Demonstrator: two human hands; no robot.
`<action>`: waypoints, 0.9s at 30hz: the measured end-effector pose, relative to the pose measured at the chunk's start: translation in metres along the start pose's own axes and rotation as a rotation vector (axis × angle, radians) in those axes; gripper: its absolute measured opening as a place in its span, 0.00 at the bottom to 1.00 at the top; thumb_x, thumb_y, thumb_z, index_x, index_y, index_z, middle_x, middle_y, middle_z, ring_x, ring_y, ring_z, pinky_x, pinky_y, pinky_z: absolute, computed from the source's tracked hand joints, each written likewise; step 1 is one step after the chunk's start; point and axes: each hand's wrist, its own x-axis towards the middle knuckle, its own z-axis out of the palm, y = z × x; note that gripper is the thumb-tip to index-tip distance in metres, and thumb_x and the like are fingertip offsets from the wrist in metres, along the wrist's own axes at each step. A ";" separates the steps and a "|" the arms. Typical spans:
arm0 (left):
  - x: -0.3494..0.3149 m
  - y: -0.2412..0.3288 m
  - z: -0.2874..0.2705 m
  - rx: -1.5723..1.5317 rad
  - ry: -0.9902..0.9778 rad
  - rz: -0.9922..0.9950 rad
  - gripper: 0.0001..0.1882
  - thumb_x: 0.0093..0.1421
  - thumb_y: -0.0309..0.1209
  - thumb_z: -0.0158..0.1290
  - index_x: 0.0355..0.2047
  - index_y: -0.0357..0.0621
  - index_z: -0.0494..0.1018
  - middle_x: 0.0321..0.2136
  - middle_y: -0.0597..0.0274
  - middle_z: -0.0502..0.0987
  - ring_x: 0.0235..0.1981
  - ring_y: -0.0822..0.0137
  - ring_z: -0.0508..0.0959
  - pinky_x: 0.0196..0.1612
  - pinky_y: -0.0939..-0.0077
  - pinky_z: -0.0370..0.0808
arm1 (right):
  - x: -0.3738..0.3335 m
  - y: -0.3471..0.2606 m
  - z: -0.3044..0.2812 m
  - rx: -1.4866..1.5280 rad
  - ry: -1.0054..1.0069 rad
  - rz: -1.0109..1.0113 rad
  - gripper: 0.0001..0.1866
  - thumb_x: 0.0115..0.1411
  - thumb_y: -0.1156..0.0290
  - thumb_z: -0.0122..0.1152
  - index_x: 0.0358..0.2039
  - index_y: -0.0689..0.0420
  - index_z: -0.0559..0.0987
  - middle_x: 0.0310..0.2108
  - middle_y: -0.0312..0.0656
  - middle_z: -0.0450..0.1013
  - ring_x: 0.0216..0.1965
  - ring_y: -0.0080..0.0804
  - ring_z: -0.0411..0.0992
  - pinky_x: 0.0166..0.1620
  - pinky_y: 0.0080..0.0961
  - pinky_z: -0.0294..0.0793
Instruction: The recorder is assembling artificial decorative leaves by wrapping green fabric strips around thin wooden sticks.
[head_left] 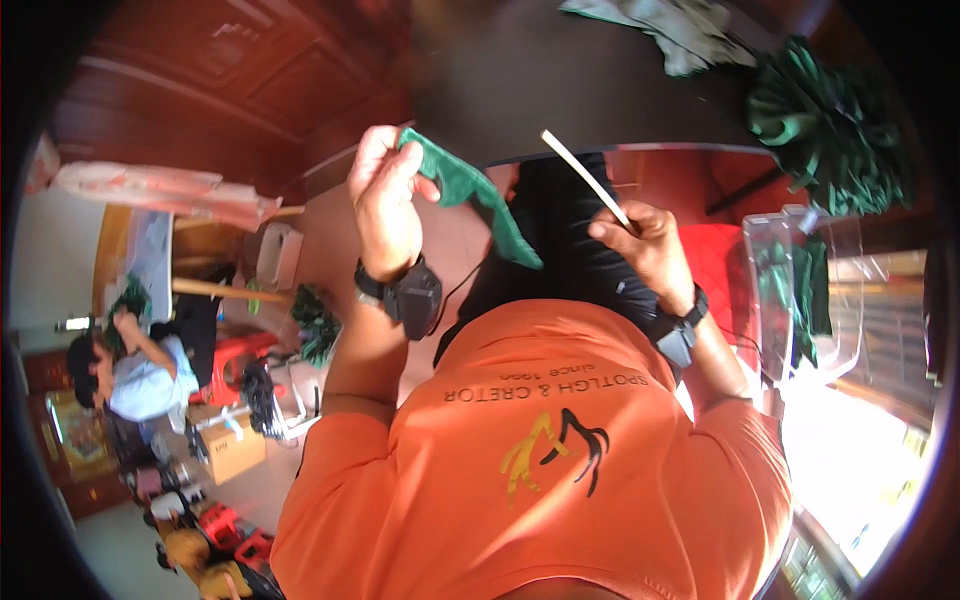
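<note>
My left hand (387,195) pinches the upper end of a green fabric strip (480,190), which hangs down to the right over my lap. In my right hand (648,245) is a thin pale stick (580,167), gripped near its lower end and slanting up to the left. The stick and the strip are apart. Both hands are closed and raised in front of the dark table's near edge. What the curled fingers of my right hand cover is hidden.
On the dark table (500,80) lie a pale grey cloth (670,30) and a bunch of green strips (825,120). A clear plastic bin (850,300) with green fabric stands at right. Further left, another person (145,375) holds something green, near a cardboard box (232,445).
</note>
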 end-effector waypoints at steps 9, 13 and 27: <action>-0.025 -0.009 0.088 -0.054 -0.398 -0.122 0.08 0.60 0.31 0.44 0.37 0.39 0.66 0.27 0.61 0.72 0.23 0.74 0.71 0.23 0.83 0.66 | -0.007 0.005 0.017 0.467 -0.208 -0.079 0.13 0.55 0.70 0.63 0.37 0.63 0.74 0.27 0.34 0.73 0.32 0.18 0.70 0.38 0.15 0.69; -0.001 -0.020 0.102 -0.083 -0.395 -0.268 0.06 0.60 0.30 0.44 0.33 0.41 0.66 0.26 0.63 0.73 0.20 0.73 0.70 0.24 0.83 0.66 | -0.059 -0.024 -0.041 0.435 -0.053 0.025 0.09 0.60 0.67 0.56 0.33 0.60 0.74 0.20 0.31 0.70 0.20 0.15 0.66 0.24 0.13 0.66; 0.026 -0.051 0.265 -0.053 -0.997 -0.502 0.09 0.60 0.33 0.43 0.34 0.42 0.70 0.32 0.59 0.77 0.34 0.70 0.76 0.31 0.81 0.72 | -0.192 0.009 -0.255 -0.818 0.498 0.489 0.12 0.55 0.60 0.56 0.31 0.57 0.76 0.19 0.38 0.72 0.19 0.31 0.70 0.25 0.26 0.68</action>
